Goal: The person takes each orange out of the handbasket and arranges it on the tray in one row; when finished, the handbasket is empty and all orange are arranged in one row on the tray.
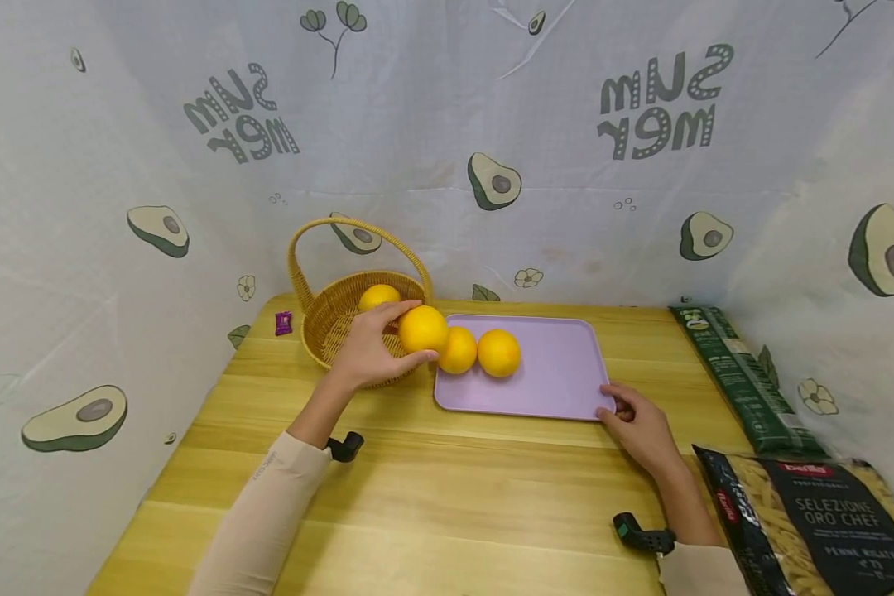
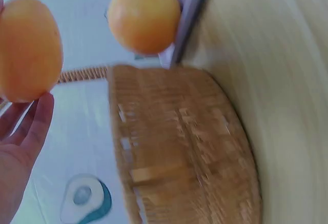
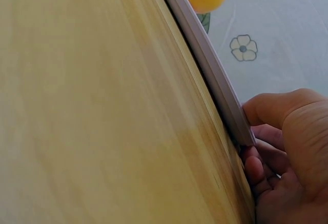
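Between thumb and fingers, my left hand (image 1: pixel 372 346) grips an orange (image 1: pixel 423 329), raised beside the rim of a wicker basket (image 1: pixel 328 310). Another orange (image 1: pixel 379 297) lies inside that basket. On the lilac tray (image 1: pixel 559 364), two oranges rest at the left end: one orange (image 1: pixel 458 352) partly behind the held fruit, the other orange (image 1: pixel 499 353) just right of it. My right hand (image 1: pixel 641 426) pinches the tray's front right corner, thumb on top and fingers curled beneath, as the right wrist view shows. In the left wrist view the held orange (image 2: pixel 31 49) appears above the basket's side.
A small purple wrapped sweet (image 1: pixel 283 323) lies left of the basket. Along the table's right side are a green packet (image 1: pixel 748 381) and a bag of penne pasta (image 1: pixel 812 521). A printed cloth (image 1: pixel 447 124) hangs behind the wooden table (image 1: pixel 447 480).
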